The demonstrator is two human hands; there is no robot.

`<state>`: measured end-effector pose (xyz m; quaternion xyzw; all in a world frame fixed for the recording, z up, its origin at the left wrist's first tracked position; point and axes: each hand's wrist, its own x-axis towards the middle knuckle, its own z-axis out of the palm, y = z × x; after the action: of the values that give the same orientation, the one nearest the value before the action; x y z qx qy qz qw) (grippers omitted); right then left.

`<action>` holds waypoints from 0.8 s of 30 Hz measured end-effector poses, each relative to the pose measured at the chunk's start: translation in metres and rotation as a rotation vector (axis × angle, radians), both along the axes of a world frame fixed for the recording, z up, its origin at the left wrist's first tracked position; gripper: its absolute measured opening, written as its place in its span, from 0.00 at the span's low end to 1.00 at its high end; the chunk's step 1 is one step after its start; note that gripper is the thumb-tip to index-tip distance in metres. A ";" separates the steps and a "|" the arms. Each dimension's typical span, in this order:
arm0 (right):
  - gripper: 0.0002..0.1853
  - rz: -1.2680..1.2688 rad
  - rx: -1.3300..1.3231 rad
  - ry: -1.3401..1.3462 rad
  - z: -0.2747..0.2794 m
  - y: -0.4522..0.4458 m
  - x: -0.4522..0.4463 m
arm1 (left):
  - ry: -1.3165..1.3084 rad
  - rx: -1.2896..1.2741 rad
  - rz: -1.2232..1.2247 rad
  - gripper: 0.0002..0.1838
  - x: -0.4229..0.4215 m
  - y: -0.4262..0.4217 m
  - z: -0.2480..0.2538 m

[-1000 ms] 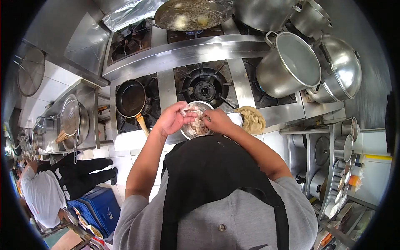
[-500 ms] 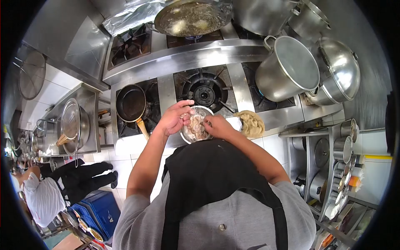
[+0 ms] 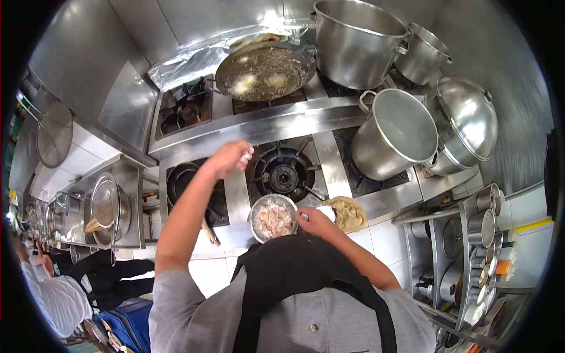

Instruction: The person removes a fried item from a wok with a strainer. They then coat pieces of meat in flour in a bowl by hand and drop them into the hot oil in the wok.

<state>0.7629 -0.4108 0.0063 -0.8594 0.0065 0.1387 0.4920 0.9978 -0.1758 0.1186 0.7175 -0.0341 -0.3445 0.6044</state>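
A metal bowl [image 3: 255, 219] sits at the front edge of the stove, holding pinkish raw pieces coated in white flour [image 3: 275, 217]. At its right rim is my right hand [image 3: 314, 223], closed with thumb and fingers gripping the edge. My left hand [image 3: 231, 160] is raised over the stove, left of the front middle burner [image 3: 283, 176]. Its fingers are curled together, with something whitish at the tips; whether that is a piece or only flour is unclear. Farther back, a wide wok [image 3: 223, 73] of bubbling oil has pale pieces frying in it.
A large steaming pot [image 3: 369, 138] stands on the right burner, with taller pots [image 3: 359, 50] behind. A frying pan [image 3: 179, 179] is partly behind my left arm. A bunched beige cloth [image 3: 346, 213] lies right of the bowl. Another person [image 3: 59, 297] stands at lower left.
My left hand has left the bowl and moved forward and left over the stove. My right hand has gone from the floured pieces to the bowl's rim. The view has tilted up.
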 end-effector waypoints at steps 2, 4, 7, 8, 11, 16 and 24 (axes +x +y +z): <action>0.12 -0.017 0.014 0.016 0.000 -0.006 -0.001 | -0.164 -0.037 -0.022 0.08 0.029 -0.005 0.032; 0.11 -0.051 0.073 -0.017 -0.008 -0.011 -0.003 | -0.335 -0.020 -0.105 0.06 0.067 -0.017 0.059; 0.12 -0.080 0.081 -0.024 -0.006 -0.017 -0.006 | -0.443 0.250 -0.112 0.06 0.123 -0.052 0.081; 0.12 -0.097 0.078 0.007 -0.004 -0.020 -0.008 | -0.472 0.354 -0.150 0.07 0.145 -0.061 0.078; 0.13 -0.140 0.037 0.049 -0.009 -0.029 -0.016 | -0.612 0.517 -0.308 0.09 0.194 -0.082 0.064; 0.14 -0.250 0.011 0.035 -0.012 -0.042 -0.040 | -0.879 1.059 -0.396 0.11 0.206 -0.119 0.062; 0.13 -0.332 0.097 0.097 -0.021 -0.049 -0.073 | -0.956 0.961 -0.198 0.12 0.215 -0.117 0.037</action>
<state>0.6899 -0.4598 -0.0151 -0.8141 0.1652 0.0968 0.5483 1.2125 -0.2929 0.1557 0.9729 -0.2058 -0.0205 0.1031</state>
